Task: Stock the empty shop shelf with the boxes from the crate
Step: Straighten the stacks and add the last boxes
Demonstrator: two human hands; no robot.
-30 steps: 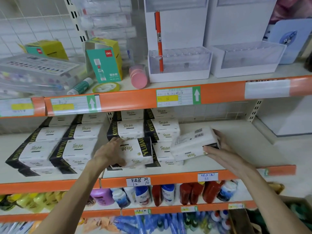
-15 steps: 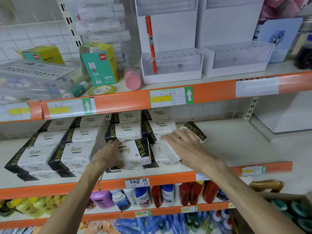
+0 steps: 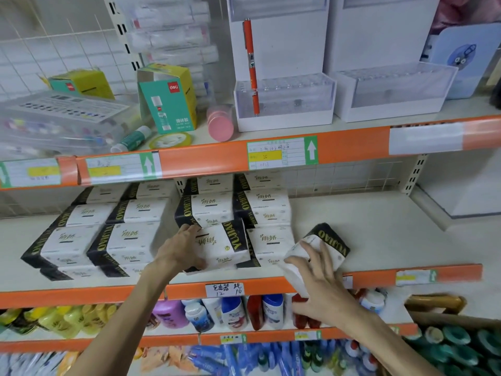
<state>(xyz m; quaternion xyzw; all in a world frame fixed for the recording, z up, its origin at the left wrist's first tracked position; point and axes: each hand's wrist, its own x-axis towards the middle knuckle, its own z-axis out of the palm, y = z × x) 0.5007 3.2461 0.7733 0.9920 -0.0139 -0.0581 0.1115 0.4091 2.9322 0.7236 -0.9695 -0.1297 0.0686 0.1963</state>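
Observation:
White-and-black tissue packs stand stacked in rows on the left half of the middle shelf. My left hand grips the left end of a front pack that lies on top of its stack. My right hand lies with spread fingers on a loose pack, which sits tilted at the shelf's front edge, just right of the stacks. Its near end hangs over the orange rail. The crate is not plainly in view.
The right half of the middle shelf is bare. An orange rail with price tags fronts it. The upper shelf carries glue boxes, pen display stands and a pink tube. Bottles fill the shelf below. Green-capped items sit at the lower right.
My right hand has brought the loose pack down from mid-air and turned it, so it now lies tilted at the shelf's front edge. My left hand has stayed on the front pack.

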